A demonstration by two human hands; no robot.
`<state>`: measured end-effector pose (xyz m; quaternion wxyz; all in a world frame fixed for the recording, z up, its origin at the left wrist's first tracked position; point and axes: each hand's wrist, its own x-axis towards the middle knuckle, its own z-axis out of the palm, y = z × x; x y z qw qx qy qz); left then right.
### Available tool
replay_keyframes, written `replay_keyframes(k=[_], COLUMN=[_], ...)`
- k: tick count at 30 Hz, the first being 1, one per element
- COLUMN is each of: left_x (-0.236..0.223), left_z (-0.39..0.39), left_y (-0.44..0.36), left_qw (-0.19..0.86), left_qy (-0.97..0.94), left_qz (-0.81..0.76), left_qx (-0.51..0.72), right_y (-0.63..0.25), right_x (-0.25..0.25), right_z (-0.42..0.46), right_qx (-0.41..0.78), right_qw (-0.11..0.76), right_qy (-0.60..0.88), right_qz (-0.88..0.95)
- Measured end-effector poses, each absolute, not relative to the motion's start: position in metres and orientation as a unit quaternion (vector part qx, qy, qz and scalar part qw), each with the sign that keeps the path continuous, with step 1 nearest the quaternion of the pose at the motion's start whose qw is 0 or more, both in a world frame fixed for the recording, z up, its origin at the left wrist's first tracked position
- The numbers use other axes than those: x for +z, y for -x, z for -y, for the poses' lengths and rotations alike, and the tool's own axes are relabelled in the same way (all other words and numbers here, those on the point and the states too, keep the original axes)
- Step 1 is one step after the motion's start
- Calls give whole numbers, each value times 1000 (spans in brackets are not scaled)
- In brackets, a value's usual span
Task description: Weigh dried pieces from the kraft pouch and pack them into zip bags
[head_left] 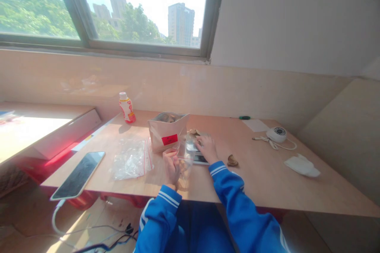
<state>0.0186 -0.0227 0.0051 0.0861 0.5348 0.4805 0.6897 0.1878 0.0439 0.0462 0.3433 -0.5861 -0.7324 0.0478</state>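
The person's left hand (pixel 172 168) is closed, its fingers (pixel 170 153) holding the edge of a clear plastic bag (pixel 184 166), which spreads out to the right of those fingers and reaches the near side of a digital scale (pixel 200 159). The right hand (pixel 209 149) is over the scale, fingers (pixel 200 142) bent down just beside some brown, dried-looking pieces (pixel 194 131); whether they grip one cannot be told.

Directly beyond the left fingers stands an open paper pouch (pixel 162 130) with a red label (pixel 170 139), more brown pieces showing in its mouth. To the left of the left fingers, flat on the table (pixel 255 187), lie empty-looking clear bags (pixel 130 160) with red edges, and farther left a phone (pixel 78 176) with a white cable (pixel 55 217) plugged in. A bottle (pixel 127 108) with a white cap stands beyond the clear bags.

To the right of the right fingers is a single brown piece (pixel 232 161). Well apart on that side are a white dome-shaped device (pixel 276 134) with its cord, a crumpled white tissue (pixel 303 166), a sheet of white paper (pixel 255 125) and a green-handled tool (pixel 244 118).
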Motion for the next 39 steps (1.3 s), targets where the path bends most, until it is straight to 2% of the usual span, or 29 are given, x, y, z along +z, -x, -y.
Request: replay_keyframes(k=[6, 8, 13, 23, 27, 30, 33, 37, 39], left_x=[1, 0, -1, -4, -5, -3, 0, 0, -2], left_z=[21, 20, 19, 19, 18, 18, 18, 17, 16], left_y=[-18, -18, -18, -18, -18, -17, -18, -19, -18], left_qw=[85, 88, 82, 107, 110, 101, 88, 92, 88], left_qy=[-515, -509, -497, -478, -473, -476, -476, -463, -468], left_qz=[-493, -498, -515, -526, -528, -523, -523, -538, -539], left_qx=[696, 697, 693, 695, 696, 700, 702, 698, 695], right_y=[-188, -183, -172, -181, -181, -182, -186, -188, -185], right_x=[72, 86, 106, 42, 39, 42, 45, 53, 61], right_z=[-26, -17, -6, -88, -105, -105, -96, -71, -50], right_qx=[294, 338, 293, 95, 72, 58, 73, 63, 61], right_qw=[528, 558, 473, 377, 311, 300, 365, 581, 636], right_qy=[561, 544, 523, 556, 582, 608, 615, 621, 610], right_qz=[567, 528, 646, 735, 748, 733, 695, 522, 469])
